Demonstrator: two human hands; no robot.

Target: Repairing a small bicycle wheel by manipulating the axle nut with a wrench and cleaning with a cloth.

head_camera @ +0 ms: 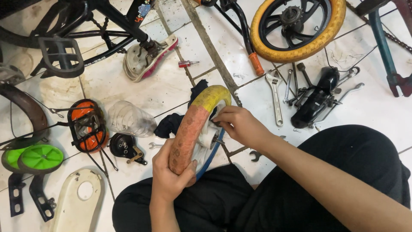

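A small bicycle wheel (193, 124) with a worn yellow and pink tyre and a white rim stands upright on the floor in front of my lap. My left hand (169, 174) grips the tyre at its near lower edge. My right hand (238, 124) reaches in from the right, and its fingertips pinch at the white hub and axle (210, 137) in the middle of the wheel. A dark cloth (174, 122) lies behind the wheel.
A second yellow-tyred wheel (298, 25) lies at the top. Wrenches (274, 96), a black part with brake levers (319, 96) and an orange handlebar grip (256, 63) lie right. A clear plastic bottle (128, 118), orange basket (88, 124), green training wheels (36, 157), white chain guard (79, 202) and bike frame (86, 34) lie left.
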